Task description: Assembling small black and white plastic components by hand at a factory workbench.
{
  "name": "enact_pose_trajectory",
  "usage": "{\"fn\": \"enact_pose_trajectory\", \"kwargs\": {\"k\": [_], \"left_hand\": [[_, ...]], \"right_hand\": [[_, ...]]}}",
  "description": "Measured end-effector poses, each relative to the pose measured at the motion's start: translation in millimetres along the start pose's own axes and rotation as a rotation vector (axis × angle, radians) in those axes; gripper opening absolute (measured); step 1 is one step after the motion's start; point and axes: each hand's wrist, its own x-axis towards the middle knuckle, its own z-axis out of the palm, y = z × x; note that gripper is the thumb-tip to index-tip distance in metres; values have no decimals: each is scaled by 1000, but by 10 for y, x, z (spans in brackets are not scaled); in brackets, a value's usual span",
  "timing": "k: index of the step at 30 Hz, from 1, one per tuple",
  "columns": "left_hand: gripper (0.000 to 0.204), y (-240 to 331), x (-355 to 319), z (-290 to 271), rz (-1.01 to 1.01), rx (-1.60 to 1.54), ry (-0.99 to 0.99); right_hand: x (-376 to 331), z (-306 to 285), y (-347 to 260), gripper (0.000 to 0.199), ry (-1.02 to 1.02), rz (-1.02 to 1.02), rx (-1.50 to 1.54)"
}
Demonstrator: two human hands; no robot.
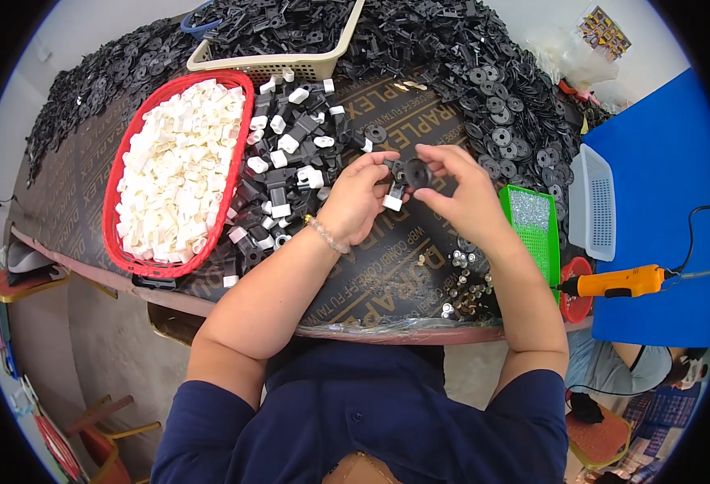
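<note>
Over the middle of the table my left hand (357, 200) grips a small black plastic part with a white end piece (393, 202) that points down toward me. Thumb and fingers of my right hand (461, 192) are closed around the edge of a black round disc (419, 173). The disc sits against the black part, between my two hands. Whether the two are joined cannot be seen. To the left of my left hand lies a heap of black parts with white ends (278, 181). A loose black disc (376, 134) rests on the table beyond my hands.
A red basket (113, 202) full of white pieces stands left. Behind are a beige basket (270, 66) and piles of black discs (496, 121). Right: a green tray (545, 242) with small screws, a white basket (597, 202), an orange electric screwdriver (621, 282), and metal bits (466, 286) near the edge.
</note>
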Motion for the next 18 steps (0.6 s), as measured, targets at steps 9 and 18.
{"fn": "enact_pose_trajectory", "kwargs": {"k": [9, 18], "left_hand": [[29, -22, -4, 29, 7, -45, 24], [30, -57, 2, 54, 20, -50, 16]], "right_hand": [[99, 62, -49, 51, -110, -36, -111], [146, -17, -57, 50, -204, -101, -192]]}}
